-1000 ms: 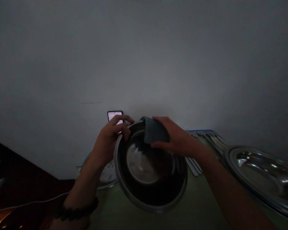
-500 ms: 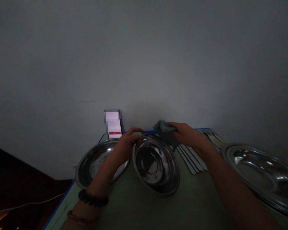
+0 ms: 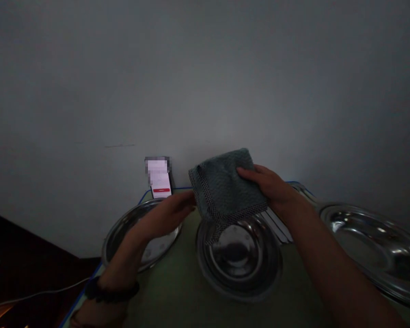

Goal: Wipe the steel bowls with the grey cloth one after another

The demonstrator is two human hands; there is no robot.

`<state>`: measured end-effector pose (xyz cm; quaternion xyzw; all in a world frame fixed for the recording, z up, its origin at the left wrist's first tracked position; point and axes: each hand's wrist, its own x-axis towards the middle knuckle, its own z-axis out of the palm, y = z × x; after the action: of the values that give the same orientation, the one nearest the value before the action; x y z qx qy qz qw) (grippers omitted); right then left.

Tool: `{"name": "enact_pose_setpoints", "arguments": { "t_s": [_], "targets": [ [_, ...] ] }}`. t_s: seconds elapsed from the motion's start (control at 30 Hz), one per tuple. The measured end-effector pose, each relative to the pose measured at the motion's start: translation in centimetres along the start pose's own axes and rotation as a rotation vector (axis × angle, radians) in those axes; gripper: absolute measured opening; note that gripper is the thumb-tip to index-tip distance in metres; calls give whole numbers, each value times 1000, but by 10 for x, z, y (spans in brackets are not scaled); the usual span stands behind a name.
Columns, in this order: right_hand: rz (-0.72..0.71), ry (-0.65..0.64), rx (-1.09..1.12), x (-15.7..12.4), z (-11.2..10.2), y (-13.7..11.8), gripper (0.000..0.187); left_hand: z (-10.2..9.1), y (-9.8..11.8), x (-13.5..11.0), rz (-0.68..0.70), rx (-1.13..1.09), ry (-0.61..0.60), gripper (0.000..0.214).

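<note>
In the head view my right hand (image 3: 269, 184) pinches a folded grey-green cloth (image 3: 227, 187) with a checked border, thumb on its front face. My left hand (image 3: 174, 209) reaches to the cloth's left edge with fingers stretched out; its fingertips are partly hidden there, and I cannot tell whether they touch it. Below the cloth a deep stainless steel bowl (image 3: 239, 273) rests on the green table, its far rim partly covered. Under my left forearm lies a wider, shallower steel basin (image 3: 157, 253).
A phone (image 3: 160, 177) with a lit screen leans against the wall at the back. Large steel basins (image 3: 365, 250) stand on the right. Flat-handled metal utensils (image 3: 278, 225) lie behind my right wrist. A white cable (image 3: 37, 294) runs off the left side.
My left hand has let go of the bowl, which now sits lower and further right. The cloth, bunched before, is now spread as a folded square and has moved left with my right hand.
</note>
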<state>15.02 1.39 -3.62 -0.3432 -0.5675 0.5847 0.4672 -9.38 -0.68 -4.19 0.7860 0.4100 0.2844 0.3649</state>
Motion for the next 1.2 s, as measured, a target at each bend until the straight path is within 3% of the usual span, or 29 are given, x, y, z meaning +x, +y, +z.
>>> {"name": "enact_pose_setpoints", "arguments": {
  "t_s": [0.1,0.17,0.23,0.33,0.4,0.43,0.57,0.7,0.8,0.9,1.03,1.13,1.2],
  "targets": [
    [-25,-33,-60,1,6,-1,25,-2,13,-3,-117,-427,179,45],
    [-78,-29,-177,3,10,1,28,-3,22,-6,-169,-513,241,51],
    [-150,33,-344,5,14,3,36,-3,29,-8,-171,-376,295,47],
    [-358,310,-628,4,25,5,50,-1,37,-8,-170,-116,399,41],
    [-494,415,-774,-1,36,3,43,1,40,-7,-177,-76,448,36],
    [-517,381,-816,-5,42,1,37,2,40,-6,-179,-93,457,35],
    [-372,52,-836,-16,58,-3,35,7,39,-4,-158,-278,364,29],
    [-283,-8,-832,-11,49,-1,19,6,33,-4,-128,-263,258,23],
    [-225,-44,-693,-4,31,-2,19,-1,27,-6,-177,-131,264,29],
    [-148,74,-494,-2,10,-8,18,-12,19,-8,-259,-71,356,35],
    [-64,329,-234,-2,-10,-15,14,-22,9,-9,-279,-175,467,36],
    [-55,475,-204,1,-16,-13,13,-22,5,-6,-295,-228,538,36],
    [-33,478,-199,3,-15,-11,14,-20,4,-5,-307,-243,556,40]
  ]
}}
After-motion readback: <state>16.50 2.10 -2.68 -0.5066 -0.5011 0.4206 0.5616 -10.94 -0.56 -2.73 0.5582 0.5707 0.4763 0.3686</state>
